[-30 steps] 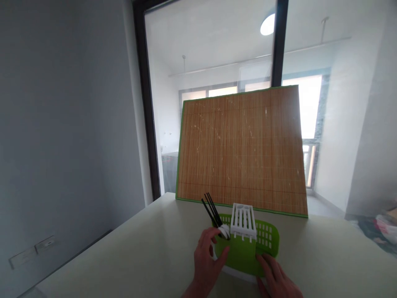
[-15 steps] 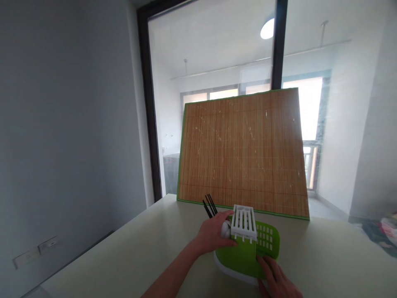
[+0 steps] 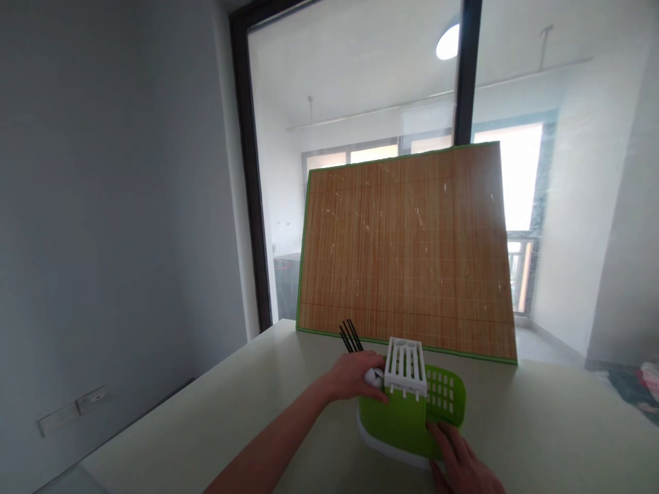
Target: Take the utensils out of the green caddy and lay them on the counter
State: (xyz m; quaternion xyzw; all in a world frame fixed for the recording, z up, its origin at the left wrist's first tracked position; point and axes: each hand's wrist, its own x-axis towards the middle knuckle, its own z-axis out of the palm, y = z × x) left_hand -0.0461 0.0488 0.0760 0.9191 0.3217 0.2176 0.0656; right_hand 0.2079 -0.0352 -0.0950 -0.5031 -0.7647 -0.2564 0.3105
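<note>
Chopsticks (image 3: 351, 336), black and thin, rise slanting toward the upper left of the frame from just behind your left hand (image 3: 355, 376), at the left end of the green drainer rack (image 3: 401, 422), low and centre on the tabletop (image 3: 247, 418). Your left fingers (image 3: 375, 390) curl closed around something white there; what exactly, you cannot tell. This hand is much the nearer. Your right hand (image 3: 463, 463) lies flat, fingers spread, on the rack's lower right edge. A white slotted insert (image 3: 406, 367) stands beside your left hand.
</note>
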